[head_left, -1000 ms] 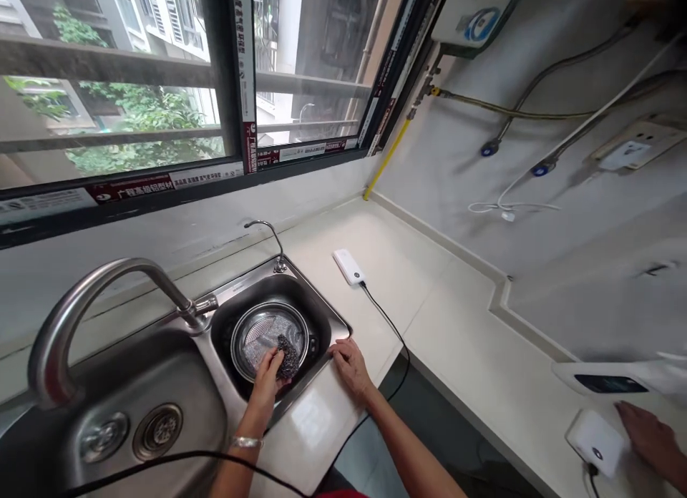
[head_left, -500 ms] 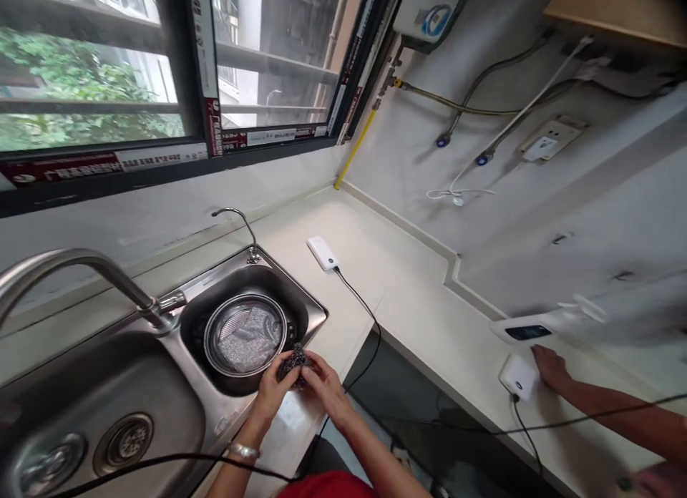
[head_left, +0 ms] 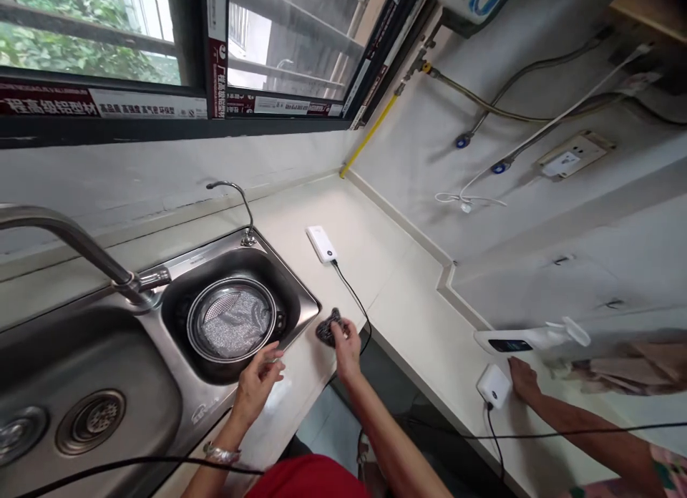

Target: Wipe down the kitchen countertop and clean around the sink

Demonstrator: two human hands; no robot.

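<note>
My right hand (head_left: 346, 349) presses a dark steel scouring ball (head_left: 327, 327) against the cream countertop (head_left: 376, 269), just right of the small sink's rim; its fingers curl over the ball. My left hand (head_left: 257, 383) hovers over the front rim of the small steel sink (head_left: 298, 298), fingers loosely apart and holding nothing. A round metal strainer basket (head_left: 232, 328) with a silvery mesh cloth sits inside that sink.
A large sink (head_left: 80, 383) with two drains and a big tap (head_left: 69, 240) lies to the left. A white power bank (head_left: 320, 243) with a black cable rests on the counter. Another person's hand (head_left: 523, 381) touches a white device (head_left: 494, 385) at the right.
The scouring ball went from my left hand in the strainer, through both hands at the rim, to my right hand on the counter. My left hand let go.
</note>
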